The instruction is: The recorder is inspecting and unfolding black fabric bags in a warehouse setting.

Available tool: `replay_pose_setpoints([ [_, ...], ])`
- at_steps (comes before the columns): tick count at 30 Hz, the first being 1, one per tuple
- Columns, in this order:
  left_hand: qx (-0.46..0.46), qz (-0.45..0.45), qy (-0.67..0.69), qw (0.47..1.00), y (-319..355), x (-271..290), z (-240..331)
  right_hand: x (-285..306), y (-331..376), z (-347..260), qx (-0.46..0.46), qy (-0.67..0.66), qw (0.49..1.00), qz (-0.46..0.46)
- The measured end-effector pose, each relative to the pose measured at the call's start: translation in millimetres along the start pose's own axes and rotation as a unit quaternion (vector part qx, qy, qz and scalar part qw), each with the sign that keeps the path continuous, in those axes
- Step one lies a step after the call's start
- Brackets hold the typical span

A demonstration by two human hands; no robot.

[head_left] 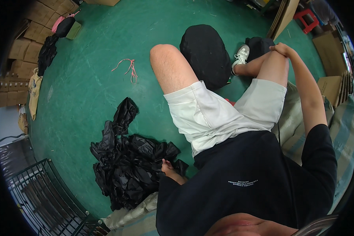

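Note:
My left hand [168,166], low beside my hip, has its fingers curled in. It is right at the edge of a heap of crumpled black plastic bags [133,161] on the floor; what the fingers hold, if anything, is hidden. My right hand [281,49] rests on my bent right knee, fingers lying over it, with nothing in it. Between my legs stands a large rounded black bundle [205,55]. Behind my right foot is another black bundle [259,47], partly covered by my leg.
A tangle of pink string [131,70] lies on the green floor [90,67]. Cardboard boxes [29,51] are stacked at the far left. A dark metal rack [53,192] stands at the near left. Striped woven sacks [344,129] lie under and beside me. A red stool [306,20] is far right.

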State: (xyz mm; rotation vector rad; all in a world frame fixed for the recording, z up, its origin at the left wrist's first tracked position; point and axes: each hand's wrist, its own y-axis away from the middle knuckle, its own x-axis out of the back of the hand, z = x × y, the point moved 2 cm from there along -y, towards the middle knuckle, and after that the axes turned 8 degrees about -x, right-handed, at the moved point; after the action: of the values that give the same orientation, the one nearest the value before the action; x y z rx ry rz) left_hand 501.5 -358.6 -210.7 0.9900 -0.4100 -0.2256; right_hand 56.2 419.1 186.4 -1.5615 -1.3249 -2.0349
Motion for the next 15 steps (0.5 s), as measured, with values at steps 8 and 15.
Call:
replay_pose_setpoints([
  [8, -0.188, -0.251, 0.078, 0.946, 92.8, -76.2, 99.6, 10.1, 24.7, -33.3, 0.006, 0.081, 0.996, -0.047],
  [15, -0.458, -0.442, 0.128, 0.76, 290.4, -196.1, 259.7, 6.2, -3.3, -53.8, 0.082, 0.195, 0.976, -0.052],
])
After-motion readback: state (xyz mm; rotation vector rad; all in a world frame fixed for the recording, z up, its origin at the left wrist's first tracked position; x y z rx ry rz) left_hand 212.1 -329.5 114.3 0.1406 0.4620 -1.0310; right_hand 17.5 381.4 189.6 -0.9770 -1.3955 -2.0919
